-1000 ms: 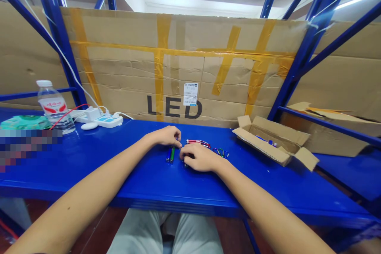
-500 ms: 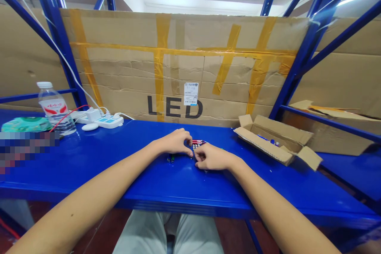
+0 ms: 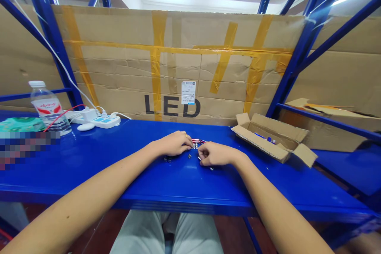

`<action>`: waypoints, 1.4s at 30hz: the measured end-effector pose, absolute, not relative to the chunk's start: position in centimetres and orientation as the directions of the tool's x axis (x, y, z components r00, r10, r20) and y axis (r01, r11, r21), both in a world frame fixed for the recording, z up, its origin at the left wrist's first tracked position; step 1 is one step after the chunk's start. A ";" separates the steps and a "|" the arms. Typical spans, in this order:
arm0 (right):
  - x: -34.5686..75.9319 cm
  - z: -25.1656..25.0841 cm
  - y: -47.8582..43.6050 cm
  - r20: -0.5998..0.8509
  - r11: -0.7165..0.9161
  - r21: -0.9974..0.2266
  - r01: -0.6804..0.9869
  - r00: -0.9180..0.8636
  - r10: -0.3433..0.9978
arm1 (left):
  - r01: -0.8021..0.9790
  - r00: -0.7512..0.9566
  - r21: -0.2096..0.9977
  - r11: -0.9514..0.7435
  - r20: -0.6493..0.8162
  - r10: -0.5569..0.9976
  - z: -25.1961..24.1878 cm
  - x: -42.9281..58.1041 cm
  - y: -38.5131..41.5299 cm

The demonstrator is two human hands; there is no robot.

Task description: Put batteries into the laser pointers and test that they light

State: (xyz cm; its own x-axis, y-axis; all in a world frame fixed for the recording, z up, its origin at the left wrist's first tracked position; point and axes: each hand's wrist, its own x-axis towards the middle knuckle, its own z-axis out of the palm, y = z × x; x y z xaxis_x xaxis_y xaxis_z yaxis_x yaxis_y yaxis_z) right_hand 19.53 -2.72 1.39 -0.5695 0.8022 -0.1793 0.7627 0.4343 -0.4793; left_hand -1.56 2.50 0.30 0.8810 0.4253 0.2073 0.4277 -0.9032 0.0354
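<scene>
**Q:** Where are the hands, and what's under them?

**A:** Both rest on the blue tabletop (image 3: 89, 166), approx. centre of the scene. Left hand (image 3: 174, 144) is curled knuckles-up, fingers together over small items; the ends of two short dark cylinders (image 3: 167, 159) poke out at its near edge. Right hand (image 3: 216, 154) is a loose fist just right of it, fingers closed on something small and pale. Can't tell exactly what, it's mostly hidden.

**Q:** Anything between the two hands?

**A:** Yes. In the narrow gap lies a red keychain flashlight (image 3: 197, 141), its long axis running left-right, at the far side of the gap. A couple of tiny metal bits (image 3: 189, 155) sit just nearer on the tabletop. The flashlight is about even betw. the hands, touching or nearly touching the left fingertips; the right fingers are just beside its right end.

**Q:** What else is around?

**A:** Far right, an open cardboard box (image 3: 272, 143) with small items inside, well apart from the hands. Far left: a water bottle (image 3: 47, 105), a white power strip (image 3: 98, 119), and a green packet (image 3: 20, 124). Behind everything stands a big taped carton marked "LED" (image 3: 172, 67), framed by blue rack posts (image 3: 293, 59). The person's legs, in light trousers, show below the near edge.
</scene>
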 end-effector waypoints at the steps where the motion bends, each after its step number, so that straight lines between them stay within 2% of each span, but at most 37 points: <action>1: 19.6 1.4 -2.7 -0.184 0.430 -0.485 0.761 -0.570 0.801 | 0.429 0.882 0.035 -0.903 0.202 0.427 0.3 -1.6 2.5; 11: 19.8 1.4 -2.8 -0.183 0.423 -0.497 0.758 -0.568 0.803 | 0.441 0.879 0.126 -0.889 0.137 0.456 1.2 -2.5 2.4; 18: 19.9 1.2 -2.7 -0.152 0.383 -0.504 0.774 -0.516 0.843 | 0.462 0.865 0.101 -0.881 0.169 0.473 1.3 -2.4 2.3; 21: 19.9 1.2 -2.7 -0.150 0.368 -0.486 0.793 -0.491 0.858 | 0.498 0.848 0.029 -0.867 0.193 0.493 1.0 -2.4 2.6; 26: 20.0 1.4 -2.7 -0.182 0.339 -0.476 0.812 -0.468 0.865 | 0.502 0.860 -0.056 -0.863 0.139 0.491 0.3 -2.6 3.2; 32: 20.1 1.2 -2.3 -0.174 0.362 -0.505 0.783 -0.504 0.846 | 0.537 0.836 -0.003 -0.844 0.140 0.531 0.5 -2.4 2.9; 36: 20.1 0.8 -2.1 -0.103 0.403 -0.530 0.746 -0.529 0.843 | 0.550 0.823 0.056 -0.833 0.129 0.553 0.9 -2.4 2.5; 42: 19.9 0.6 -1.9 0.148 0.508 -0.567 0.648 -0.527 0.837 | 0.520 0.848 0.049 -0.853 0.088 0.522 1.1 -2.4 2.4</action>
